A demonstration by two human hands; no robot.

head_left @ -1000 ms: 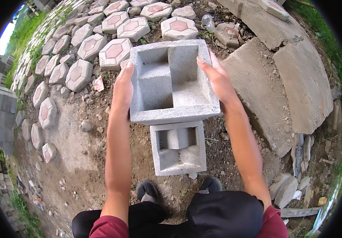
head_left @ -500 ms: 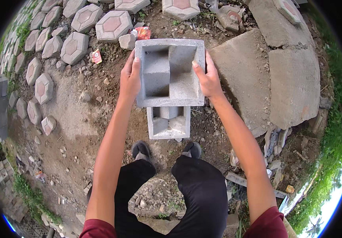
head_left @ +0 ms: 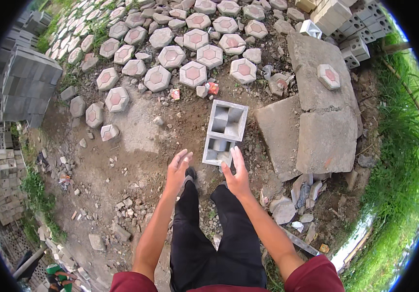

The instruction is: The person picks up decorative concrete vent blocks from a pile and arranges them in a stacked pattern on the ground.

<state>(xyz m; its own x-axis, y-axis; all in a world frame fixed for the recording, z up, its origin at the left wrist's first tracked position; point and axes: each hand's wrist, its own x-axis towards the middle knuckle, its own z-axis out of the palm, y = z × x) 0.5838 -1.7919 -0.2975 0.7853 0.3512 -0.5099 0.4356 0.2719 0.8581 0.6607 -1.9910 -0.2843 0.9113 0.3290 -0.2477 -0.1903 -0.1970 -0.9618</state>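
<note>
Two grey concrete blocks with hollow, angled compartments stand on the dirt before me. The farther block point(head_left: 220, 114) appears larger and adjoins the nearer block point(head_left: 211, 156); whether it rests partly on it I cannot tell. My right hand point(head_left: 237, 176) is open, fingers stretched toward the nearer block and overlapping its near right corner in view. Contact there is unclear. My left hand point(head_left: 177, 170) hangs open to the left of the blocks, fingers extended, holding nothing. My shoes are partly hidden behind my hands and trousers.
Hexagonal paving stones point(head_left: 193, 73) with reddish centres spread across the far ground. Cracked concrete slabs point(head_left: 326, 141) lie at right, beside rubble point(head_left: 283, 211). Stacked grey blocks point(head_left: 30, 87) stand at far left, more blocks point(head_left: 355, 48) at far right. Something green point(head_left: 54, 269), possibly a person, shows lower left.
Both hands have let go of the larger block and drawn back toward me. That block now sits on the ground at the nearer one's far side. My view has risen and widened.
</note>
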